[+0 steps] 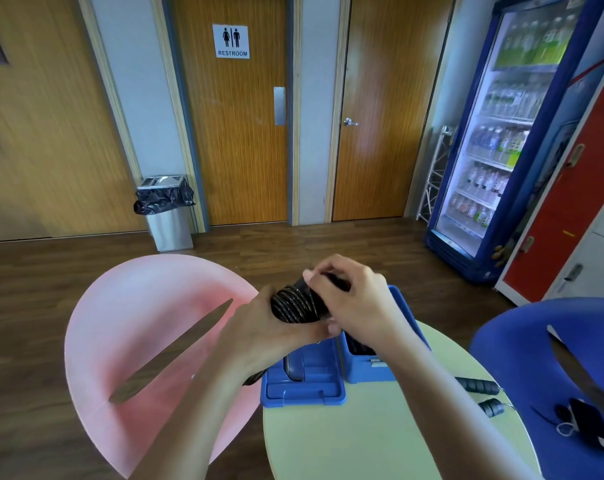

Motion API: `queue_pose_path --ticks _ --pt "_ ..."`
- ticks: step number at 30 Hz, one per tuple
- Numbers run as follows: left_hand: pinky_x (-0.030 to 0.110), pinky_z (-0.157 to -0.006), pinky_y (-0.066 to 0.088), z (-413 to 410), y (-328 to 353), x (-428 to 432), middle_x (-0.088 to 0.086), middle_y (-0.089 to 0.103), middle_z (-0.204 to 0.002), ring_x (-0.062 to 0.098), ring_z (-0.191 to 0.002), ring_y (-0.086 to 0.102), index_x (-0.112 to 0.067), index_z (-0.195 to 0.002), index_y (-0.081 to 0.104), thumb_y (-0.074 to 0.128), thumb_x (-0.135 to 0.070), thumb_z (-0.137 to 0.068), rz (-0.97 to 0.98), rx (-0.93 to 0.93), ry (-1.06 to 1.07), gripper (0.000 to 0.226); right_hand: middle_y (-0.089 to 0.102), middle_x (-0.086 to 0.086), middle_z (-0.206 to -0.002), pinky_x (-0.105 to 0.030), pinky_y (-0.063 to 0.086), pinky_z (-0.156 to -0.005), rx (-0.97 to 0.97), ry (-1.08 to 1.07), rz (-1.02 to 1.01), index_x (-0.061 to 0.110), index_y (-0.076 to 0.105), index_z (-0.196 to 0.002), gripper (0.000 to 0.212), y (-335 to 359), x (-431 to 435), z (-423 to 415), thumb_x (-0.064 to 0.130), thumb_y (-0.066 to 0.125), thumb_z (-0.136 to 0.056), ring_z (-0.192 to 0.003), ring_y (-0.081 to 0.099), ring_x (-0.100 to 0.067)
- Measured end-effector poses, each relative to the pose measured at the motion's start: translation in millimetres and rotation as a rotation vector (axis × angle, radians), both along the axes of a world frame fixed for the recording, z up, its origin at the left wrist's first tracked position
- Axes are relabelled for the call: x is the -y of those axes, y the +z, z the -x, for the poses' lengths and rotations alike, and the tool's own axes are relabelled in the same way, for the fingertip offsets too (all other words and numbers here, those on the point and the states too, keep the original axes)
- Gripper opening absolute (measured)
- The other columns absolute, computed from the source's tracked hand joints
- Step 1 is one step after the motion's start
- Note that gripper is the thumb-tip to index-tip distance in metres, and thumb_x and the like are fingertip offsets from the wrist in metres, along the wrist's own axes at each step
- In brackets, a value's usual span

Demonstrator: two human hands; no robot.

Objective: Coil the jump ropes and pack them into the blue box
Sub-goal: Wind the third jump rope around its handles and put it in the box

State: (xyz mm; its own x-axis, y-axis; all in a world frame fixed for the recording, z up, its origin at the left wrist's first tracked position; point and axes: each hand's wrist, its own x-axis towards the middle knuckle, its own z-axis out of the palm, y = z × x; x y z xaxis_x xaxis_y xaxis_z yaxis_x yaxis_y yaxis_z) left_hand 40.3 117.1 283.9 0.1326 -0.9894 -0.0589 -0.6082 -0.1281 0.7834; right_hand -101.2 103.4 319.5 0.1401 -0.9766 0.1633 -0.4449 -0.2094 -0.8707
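Left hand (259, 329) grips the coiled jump rope (298, 304) round its middle, right hand (356, 296) pinches its top end. Both sit above the open blue box (366, 370) on the desk (345, 441). Something dark in the box, can't tell what. Lid (304, 393) flat beside it. Second rope's handles (477, 385) lie right of it.

One legible sign: a white rectangular placard (231, 41) on the middle brown wooden door (231, 133), bearing two black figure pictograms above the word "RESTROOM". Labels on bottles in the blue glass-fronted drinks cooler (494, 133) are unreadable.
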Motion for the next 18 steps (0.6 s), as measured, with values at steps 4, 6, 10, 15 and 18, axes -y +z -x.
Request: queue_pose_path --ticks 4,6,10,15,18 --pt "0.028 -0.056 0.045 -7.6 -0.3 3.4 -0.01 0.068 -0.08 0.013 -0.07 0.062 -0.033 -0.096 0.055 0.066 -0.09 -0.029 0.055 -0.048 -0.013 0.088 0.068 -0.014 -0.104 -0.042 0.055 -0.09 0.284 0.064 -0.211 0.023 0.057 -0.111 0.018 0.2 8.8 17.8 0.025 0.055 -0.094 -0.093 0.069 -0.029" --pt "0.027 -0.056 0.045 -8.0 -1.7 2.4 -0.011 0.067 -0.082 0.011 -0.073 0.063 -0.033 -0.097 0.055 0.066 -0.089 -0.028 0.061 -0.069 -0.026 0.09 0.068 -0.019 -0.108 -0.046 0.053 -0.093 0.345 0.169 -0.27 0.015 0.054 -0.117 0.028 -4.6 8.0 28.0 0.004 0.054 -0.092 -0.098 0.068 -0.034" --pt "0.024 -0.054 0.042 -6.8 -2.7 0.6 -0.014 0.064 -0.076 0.006 -0.066 0.06 -0.033 -0.097 0.056 0.068 -0.084 -0.032 0.052 -0.12 -0.061 0.083 0.07 -0.018 -0.102 -0.031 0.057 -0.083 0.354 0.337 -0.262 0.006 0.055 -0.122 0.039 -7.7 8.4 40.7 -0.012 0.057 -0.086 -0.091 0.069 -0.026" --pt "0.025 -0.052 0.041 -6.4 -0.4 2.5 -0.012 0.062 -0.07 0.008 -0.057 0.056 -0.031 -0.095 0.055 0.069 -0.083 -0.035 0.071 -0.129 -0.064 0.08 0.074 -0.015 -0.098 -0.03 0.057 -0.083 0.331 0.298 -0.237 0.007 0.058 -0.119 0.041 -4.3 15.1 43.0 -0.006 0.068 -0.081 -0.089 0.071 -0.023" --pt "0.028 -0.056 0.044 -6.2 0.6 4.5 -0.013 0.063 -0.07 0.011 -0.062 0.058 -0.032 -0.094 0.056 0.068 -0.085 -0.031 0.096 -0.128 -0.03 0.083 0.074 -0.012 -0.097 -0.029 0.057 -0.083 0.326 0.283 -0.181 0.007 0.06 -0.118 0.039 -5.8 14.6 39.2 -0.004 0.068 -0.081 -0.091 0.07 -0.023"
